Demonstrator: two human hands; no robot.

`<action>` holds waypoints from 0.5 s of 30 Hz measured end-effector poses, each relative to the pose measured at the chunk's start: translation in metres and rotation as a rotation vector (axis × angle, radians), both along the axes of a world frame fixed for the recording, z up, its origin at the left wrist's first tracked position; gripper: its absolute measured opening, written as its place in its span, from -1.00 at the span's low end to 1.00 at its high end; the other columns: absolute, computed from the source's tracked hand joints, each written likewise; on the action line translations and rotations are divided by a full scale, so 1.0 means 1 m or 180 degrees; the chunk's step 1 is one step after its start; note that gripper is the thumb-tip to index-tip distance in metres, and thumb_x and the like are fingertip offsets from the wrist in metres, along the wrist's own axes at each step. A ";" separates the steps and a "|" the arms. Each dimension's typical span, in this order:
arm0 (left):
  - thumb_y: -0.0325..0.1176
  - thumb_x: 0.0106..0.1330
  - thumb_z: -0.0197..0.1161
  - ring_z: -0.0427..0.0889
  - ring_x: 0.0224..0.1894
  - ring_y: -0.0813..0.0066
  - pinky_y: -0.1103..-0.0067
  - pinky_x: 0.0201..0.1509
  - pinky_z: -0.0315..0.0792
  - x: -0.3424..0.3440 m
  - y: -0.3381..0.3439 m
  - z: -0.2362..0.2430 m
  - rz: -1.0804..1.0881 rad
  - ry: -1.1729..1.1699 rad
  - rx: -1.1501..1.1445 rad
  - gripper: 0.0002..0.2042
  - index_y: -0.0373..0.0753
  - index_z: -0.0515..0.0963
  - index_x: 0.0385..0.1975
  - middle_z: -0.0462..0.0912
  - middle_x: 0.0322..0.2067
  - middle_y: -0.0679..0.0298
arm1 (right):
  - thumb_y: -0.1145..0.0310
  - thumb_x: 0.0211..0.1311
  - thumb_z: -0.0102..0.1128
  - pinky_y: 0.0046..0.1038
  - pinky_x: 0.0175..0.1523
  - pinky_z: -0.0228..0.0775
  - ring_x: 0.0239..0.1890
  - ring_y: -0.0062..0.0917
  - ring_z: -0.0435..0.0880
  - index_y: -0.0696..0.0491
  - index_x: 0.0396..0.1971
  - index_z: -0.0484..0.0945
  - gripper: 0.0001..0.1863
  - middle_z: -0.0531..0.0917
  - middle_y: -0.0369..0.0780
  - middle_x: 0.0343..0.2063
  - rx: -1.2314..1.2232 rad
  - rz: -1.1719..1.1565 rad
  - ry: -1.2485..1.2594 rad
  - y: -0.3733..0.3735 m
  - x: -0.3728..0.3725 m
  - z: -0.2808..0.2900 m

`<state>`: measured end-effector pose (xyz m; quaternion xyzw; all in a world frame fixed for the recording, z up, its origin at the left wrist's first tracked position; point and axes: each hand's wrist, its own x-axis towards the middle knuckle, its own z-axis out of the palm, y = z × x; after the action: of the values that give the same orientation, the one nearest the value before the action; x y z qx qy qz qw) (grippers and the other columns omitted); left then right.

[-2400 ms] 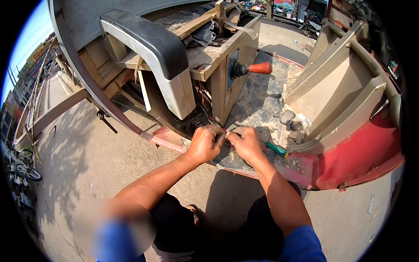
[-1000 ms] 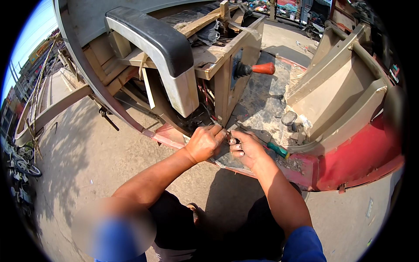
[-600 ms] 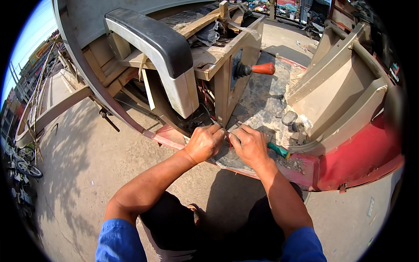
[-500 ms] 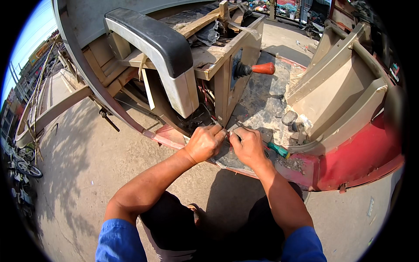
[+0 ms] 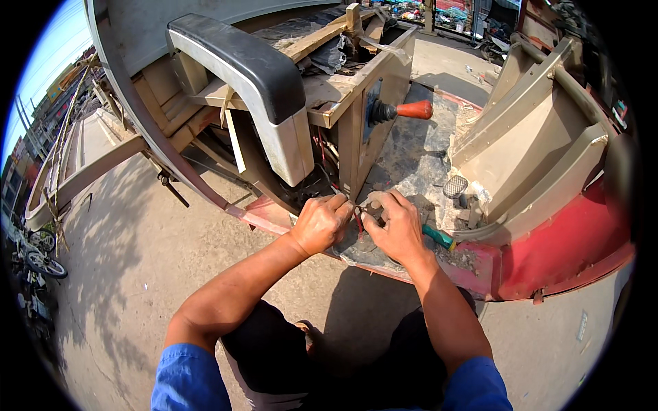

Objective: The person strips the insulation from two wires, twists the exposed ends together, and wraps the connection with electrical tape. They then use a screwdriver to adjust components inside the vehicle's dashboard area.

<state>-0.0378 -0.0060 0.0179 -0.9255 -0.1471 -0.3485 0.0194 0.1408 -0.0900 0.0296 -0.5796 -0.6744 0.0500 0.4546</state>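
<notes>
left hand (image 5: 322, 225) pinching thin wire (image 5: 359, 225); right hand (image 5: 397, 227) slightly spread beside it

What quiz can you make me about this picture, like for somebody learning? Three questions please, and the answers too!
1. True or false: the green tool lies to the right of the person's right hand.

2. What colour is the lever's knob?
A) blue
B) orange-red
C) white

3. Fill the gap: a thin ____ wire shows between the right hand and the left hand.

Key: 1. True. 2. B. 3. red.
</notes>
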 end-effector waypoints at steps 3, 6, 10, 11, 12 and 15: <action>-0.59 -0.10 0.29 0.52 -0.56 0.07 0.33 -0.51 0.42 0.002 0.001 0.000 -0.0047 -0.0120 0.0034 -0.77 -0.33 0.53 -0.38 0.46 -0.55 0.14 | 0.41 0.00 0.31 -0.27 -0.32 0.46 -0.40 -0.24 0.63 0.09 -0.35 0.60 -0.83 0.58 -0.25 -0.33 0.0529 0.0044 -0.0443 0.003 -0.001 -0.009; -0.58 -0.09 0.29 0.53 -0.54 0.08 0.33 -0.50 0.43 0.002 -0.001 0.000 -0.0037 -0.0083 0.0014 -0.78 -0.33 0.52 -0.38 0.47 -0.54 0.15 | 0.44 0.01 0.30 -0.26 -0.32 0.47 -0.38 -0.23 0.63 0.10 -0.39 0.58 -0.85 0.59 -0.27 -0.31 0.0648 0.0137 -0.0368 0.008 0.001 -0.018; -0.58 -0.08 0.28 0.54 -0.52 0.14 0.35 -0.50 0.44 0.004 -0.002 0.002 -0.0140 -0.0052 0.0215 -0.77 -0.34 0.51 -0.36 0.46 -0.53 0.17 | 0.46 0.11 0.22 -0.33 -0.34 0.46 -0.43 -0.32 0.65 0.18 -0.44 0.54 -0.90 0.61 -0.18 -0.43 0.0989 0.0446 0.0196 0.019 0.001 -0.028; -0.57 -0.08 0.28 0.54 -0.51 0.16 0.36 -0.49 0.44 0.004 -0.002 0.003 -0.0146 -0.0041 0.0275 -0.77 -0.34 0.51 -0.36 0.46 -0.52 0.17 | 0.46 0.14 0.18 -0.34 -0.37 0.45 -0.47 -0.36 0.65 0.20 -0.46 0.52 -0.89 0.59 -0.17 -0.49 0.0525 0.0463 0.0594 0.017 -0.002 -0.025; -0.57 -0.08 0.27 0.55 -0.50 0.18 0.38 -0.49 0.45 0.004 -0.001 0.003 -0.0152 -0.0029 0.0334 -0.76 -0.34 0.50 -0.35 0.46 -0.52 0.18 | 0.45 0.18 0.15 -0.36 -0.40 0.45 -0.51 -0.39 0.64 0.22 -0.47 0.51 -0.87 0.57 -0.16 -0.56 0.0058 0.0477 0.0988 0.012 -0.006 -0.019; -0.43 -0.02 0.16 0.58 -0.42 0.26 0.45 -0.38 0.49 0.005 -0.003 0.009 -0.0105 0.0325 0.0710 -0.81 -0.35 0.48 -0.40 0.46 -0.47 0.19 | 0.41 0.26 0.08 -0.39 -0.52 0.39 -0.63 -0.47 0.59 0.25 -0.50 0.47 -0.79 0.50 -0.16 -0.69 -0.0126 0.0604 0.1430 0.020 -0.002 -0.032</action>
<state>-0.0332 -0.0093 0.0271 -0.9364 -0.0910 -0.3155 0.1240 0.1392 -0.0703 -0.0024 -0.4968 -0.6067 0.2333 0.5750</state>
